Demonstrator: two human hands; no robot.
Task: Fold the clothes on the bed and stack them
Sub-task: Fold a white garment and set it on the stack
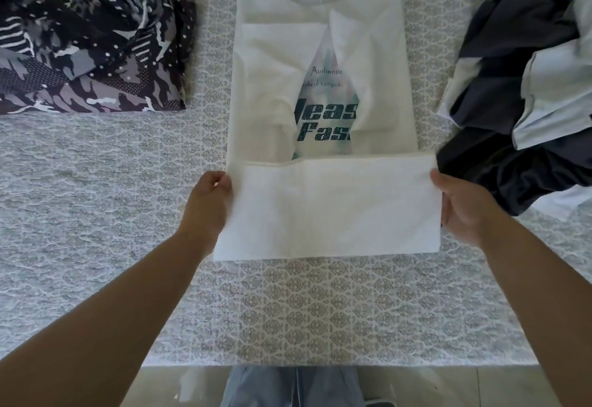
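The white T-shirt (323,86) lies flat in the middle of the bed (96,198), with its collar toward 12 o'clock and both sides folded inward, so only a narrow part of the dark print is visible. Its bottom part is turned up and makes a wide band across the shirt at the 6 o'clock end. The left hand (209,195) pinches the band's edge at 9 o'clock, fingers curled on the cloth. The right hand (461,205) grips the opposite edge at 3 o'clock, thumb on top. At 10 o'clock from the shirt, well apart, sits a folded dark patterned garment (93,45). At 2 to 3 o'clock is a loose heap of dark and pale blue clothes (525,86), just beside the right hand.
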